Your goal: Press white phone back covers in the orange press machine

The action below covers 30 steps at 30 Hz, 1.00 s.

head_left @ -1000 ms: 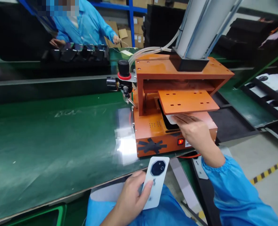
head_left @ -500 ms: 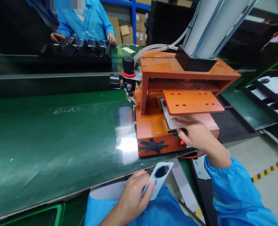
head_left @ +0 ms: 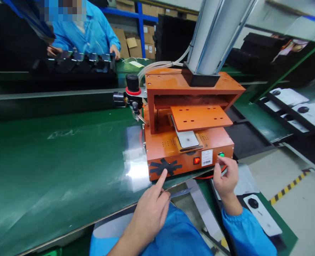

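Observation:
A phone back panel (head_left: 188,139) lies face up in the fixture of an orange press (head_left: 192,167), partly hidden under its raised plate (head_left: 201,118). My left hand (head_left: 152,208) stretches its index finger to the black tape cross (head_left: 166,167) on the press's front left. Its other fingers are folded round a second phone back panel (head_left: 182,192), seen nearly edge-on. At the front right, my right hand (head_left: 227,177) has its bent index finger at the green button (head_left: 221,154), with the thumb apart and nothing visible in it. Whether either finger presses cannot be made out.
A red lit switch (head_left: 196,161) sits between my hands. Another white panel (head_left: 262,215) lies low on the right. Black trays (head_left: 249,138) and several more panels stand farther right. Across the bench, a person in blue (head_left: 88,32) works behind a row of dark holders.
My right hand has left the panel in the press and moved down to the green button. My left hand has raised its index finger to the tape, tilting its panel edge-on. The view has shifted right.

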{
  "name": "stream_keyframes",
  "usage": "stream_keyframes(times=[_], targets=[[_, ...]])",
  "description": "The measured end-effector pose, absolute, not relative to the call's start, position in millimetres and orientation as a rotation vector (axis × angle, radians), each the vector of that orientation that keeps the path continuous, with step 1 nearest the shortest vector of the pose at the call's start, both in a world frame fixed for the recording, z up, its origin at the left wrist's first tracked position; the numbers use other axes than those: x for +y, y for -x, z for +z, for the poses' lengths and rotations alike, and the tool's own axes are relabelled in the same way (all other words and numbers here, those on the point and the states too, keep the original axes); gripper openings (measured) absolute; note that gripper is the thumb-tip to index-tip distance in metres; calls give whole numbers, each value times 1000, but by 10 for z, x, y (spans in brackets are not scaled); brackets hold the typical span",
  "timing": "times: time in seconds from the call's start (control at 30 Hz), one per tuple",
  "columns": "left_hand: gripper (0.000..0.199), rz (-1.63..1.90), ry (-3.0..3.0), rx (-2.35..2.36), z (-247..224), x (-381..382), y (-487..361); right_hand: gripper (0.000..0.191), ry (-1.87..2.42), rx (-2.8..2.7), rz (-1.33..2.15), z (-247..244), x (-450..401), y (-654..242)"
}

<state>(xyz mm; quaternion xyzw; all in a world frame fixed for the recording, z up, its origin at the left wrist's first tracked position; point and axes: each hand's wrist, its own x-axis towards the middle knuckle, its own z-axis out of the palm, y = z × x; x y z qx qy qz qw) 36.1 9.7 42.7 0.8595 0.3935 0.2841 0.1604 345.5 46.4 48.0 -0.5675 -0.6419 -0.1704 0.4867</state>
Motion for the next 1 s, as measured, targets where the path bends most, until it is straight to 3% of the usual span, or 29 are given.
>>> stream_keyframes(times=[0.2,0.5,0.6,0.67,0.73,0.8,0.87,1.0], targets=[[17,800,-2591,1214,296,119,-393,49,1649,-1555,-315,22,127,-3944],[31,626,-2677,1448,480,110,-531,56,1631,-1729,-359,65,241,-4034],[24,818,-2608,1284,540,38,-469,47,1560,-1665,-306,214,71,-3919],[18,956,-2494,1116,553,-37,-429,38,1502,-1669,-98,330,-173,-3704],[20,961,-2349,998,531,-114,-442,35,1437,-1734,386,417,-457,-3381],[22,851,-2220,911,477,-183,-522,54,1323,-1703,993,422,-702,-3026],[26,748,-2157,834,405,-234,-633,53,1268,-1480,1328,303,-875,-2752],[39,727,-2223,848,280,-236,-642,46,1466,-1031,1201,-276,-1097,-2791]])
